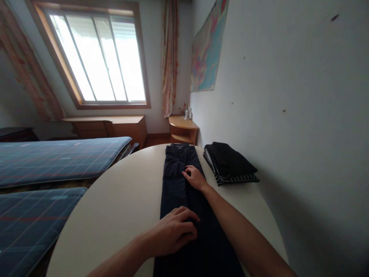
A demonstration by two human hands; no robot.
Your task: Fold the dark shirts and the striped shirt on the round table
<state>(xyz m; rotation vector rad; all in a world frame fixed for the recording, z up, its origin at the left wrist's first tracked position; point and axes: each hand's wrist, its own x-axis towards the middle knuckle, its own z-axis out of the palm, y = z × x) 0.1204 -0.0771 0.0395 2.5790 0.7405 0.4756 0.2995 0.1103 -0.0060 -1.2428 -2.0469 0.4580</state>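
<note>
A dark navy garment (pixel 173 196), folded into a long strip, lies lengthwise on the round cream table (pixel 127 200). Its far end has a collar or waistband with a small label; which one I cannot tell. My right hand (pixel 196 178) rests on the upper part of the cloth, thumb and forefinger apart, the other fingers partly hidden. Nearer to me, my left hand (pixel 177 231) is over the garment's middle with loosely bent, parted fingers and no cloth gripped. Beside the garment on the right sits a stack of folded black clothes (pixel 230 159), with a black-and-white striped piece underneath.
To the left are two beds with blue plaid mattresses (pixel 57 159). A white wall (pixel 302 127) runs along the right, with a map (pixel 209 50) on it. A wooden corner shelf (pixel 183 123) and a desk (pixel 129 120) stand beyond the table, near the window (pixel 98 57).
</note>
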